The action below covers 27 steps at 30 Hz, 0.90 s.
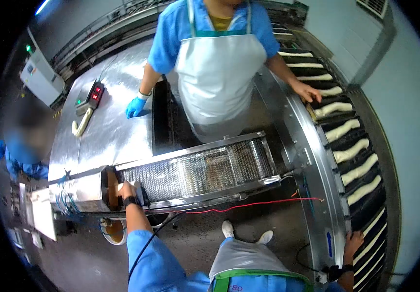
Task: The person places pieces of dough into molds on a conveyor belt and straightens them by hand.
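Note:
My left hand (128, 190) is at the brown-edged mouth of a metal housing (81, 191), over the near end of a wire-mesh conveyor belt (195, 168). Its fingers are curled, and a small pale thing shows beside them that I cannot make out. Far to the right, my right hand (353, 242) rests with fingers apart on the edge of a curved line of dark trays. Pale dough strips (363, 190) lie across these trays, thick ones beyond my hand and thinner ones beside it.
A co-worker in a white apron (219, 78) stands across the mesh belt, one bare hand by the dough line, a blue-gloved hand on the steel table (117, 141). A scale (89, 97) and a bent dough piece (82, 122) lie there. A red cord (249, 204) crosses below the belt.

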Each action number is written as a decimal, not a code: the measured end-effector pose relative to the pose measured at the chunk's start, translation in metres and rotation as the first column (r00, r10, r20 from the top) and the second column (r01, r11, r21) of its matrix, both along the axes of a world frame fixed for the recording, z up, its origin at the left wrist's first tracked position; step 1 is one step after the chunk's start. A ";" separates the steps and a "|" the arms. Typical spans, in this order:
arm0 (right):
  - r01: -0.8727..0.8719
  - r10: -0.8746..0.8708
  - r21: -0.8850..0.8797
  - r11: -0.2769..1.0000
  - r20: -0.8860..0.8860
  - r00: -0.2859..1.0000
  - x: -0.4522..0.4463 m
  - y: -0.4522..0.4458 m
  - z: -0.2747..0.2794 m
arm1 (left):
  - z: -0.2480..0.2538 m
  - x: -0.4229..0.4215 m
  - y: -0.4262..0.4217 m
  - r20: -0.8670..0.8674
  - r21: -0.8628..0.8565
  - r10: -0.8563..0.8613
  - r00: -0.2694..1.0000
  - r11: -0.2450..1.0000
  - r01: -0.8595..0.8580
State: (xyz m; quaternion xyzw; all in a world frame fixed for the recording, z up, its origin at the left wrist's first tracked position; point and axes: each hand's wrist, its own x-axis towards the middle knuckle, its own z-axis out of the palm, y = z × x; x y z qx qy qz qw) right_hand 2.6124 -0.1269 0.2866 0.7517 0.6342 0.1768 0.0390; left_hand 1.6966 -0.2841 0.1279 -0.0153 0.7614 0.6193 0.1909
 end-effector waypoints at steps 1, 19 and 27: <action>-0.103 0.101 0.059 0.993 0.030 0.994 0.007 0.003 -0.009 | 0.001 0.004 -0.014 -0.059 -0.008 -0.126 0.990 0.992 0.126; -0.275 0.297 0.114 0.955 -0.305 0.905 -0.024 0.010 0.040 | 0.421 0.388 0.095 -0.210 0.599 -0.752 0.625 0.406 0.690; -0.298 0.304 0.085 0.951 -0.450 0.840 -0.018 0.015 0.047 | 0.420 0.617 0.247 -0.068 0.602 -0.997 0.036 -0.012 0.798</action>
